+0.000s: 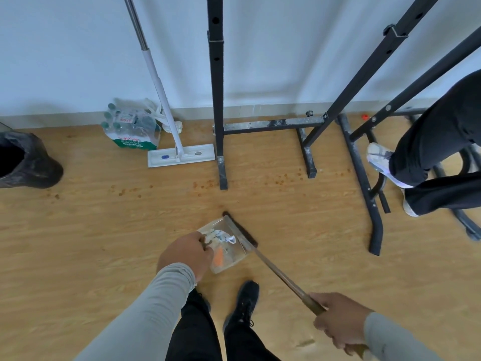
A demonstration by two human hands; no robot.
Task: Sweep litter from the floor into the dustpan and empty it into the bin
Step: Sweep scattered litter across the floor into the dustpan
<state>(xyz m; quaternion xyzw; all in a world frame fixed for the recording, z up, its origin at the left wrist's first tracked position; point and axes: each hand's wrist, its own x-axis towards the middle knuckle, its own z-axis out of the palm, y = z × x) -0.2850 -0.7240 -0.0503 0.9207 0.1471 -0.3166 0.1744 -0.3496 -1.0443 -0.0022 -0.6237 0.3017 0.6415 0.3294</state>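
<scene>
My left hand (186,254) grips the handle of a clear plastic dustpan (229,250) that sits low over the wooden floor in front of my feet. Inside the dustpan lie white scraps and an orange piece (218,257). My right hand (338,320) grips the brown handle of a broom (281,274). The broom's dark bristle head (240,229) lies along the dustpan's far edge. Small brown crumbs (205,185) are scattered over the floor beyond. A bin lined with a black bag (28,162) stands at the far left.
A white flat mop (181,155) and a pack of water bottles (130,126) lean by the wall. Black metal rack frames (221,142) stand on the floor ahead and to the right. Another person's legs and white shoe (382,160) are at the right edge.
</scene>
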